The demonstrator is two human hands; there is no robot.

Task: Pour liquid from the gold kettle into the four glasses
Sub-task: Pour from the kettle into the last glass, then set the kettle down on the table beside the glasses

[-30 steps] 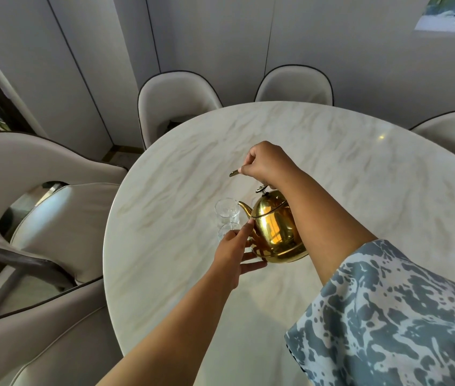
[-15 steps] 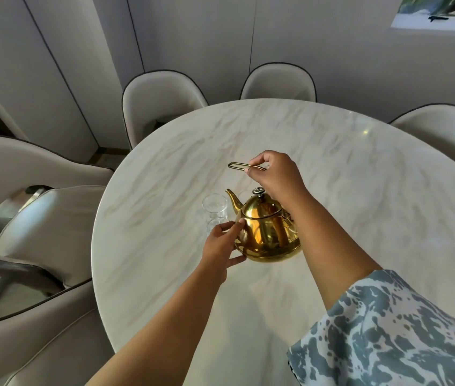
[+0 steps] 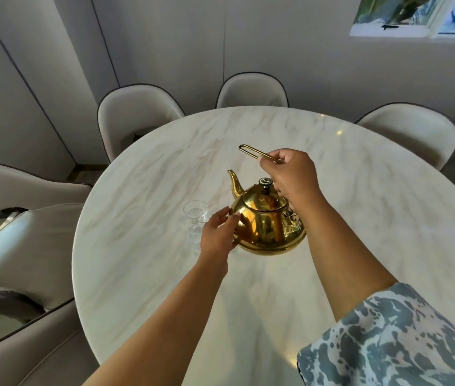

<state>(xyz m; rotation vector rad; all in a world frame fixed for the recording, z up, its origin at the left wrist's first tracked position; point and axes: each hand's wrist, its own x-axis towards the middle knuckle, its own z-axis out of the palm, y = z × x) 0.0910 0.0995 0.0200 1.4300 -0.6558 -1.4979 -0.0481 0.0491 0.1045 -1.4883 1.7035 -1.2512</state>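
The gold kettle (image 3: 268,227) stands upright near the middle of the white marble table (image 3: 142,190), spout pointing away and to the left. My right hand (image 3: 290,174) is closed on the kettle's thin wire handle, raised above the lid. My left hand (image 3: 218,235) rests with fingers apart against the kettle's left side. A clear glass (image 3: 195,214) stands just left of the kettle. A second glass (image 3: 193,234) sits in front of it, partly behind my left hand. Any other glasses are hidden.
Cream padded chairs ring the table: two at the far side (image 3: 137,118) (image 3: 251,90), one at the far right (image 3: 407,132), and more close on the left (image 3: 25,246). Grey panelled walls stand behind them.
The kettle has swung from a spout-down tilt over the glasses back to upright and lower, by the table top. My right hand has come up with the handle, and my left hand has stayed at the kettle's side.
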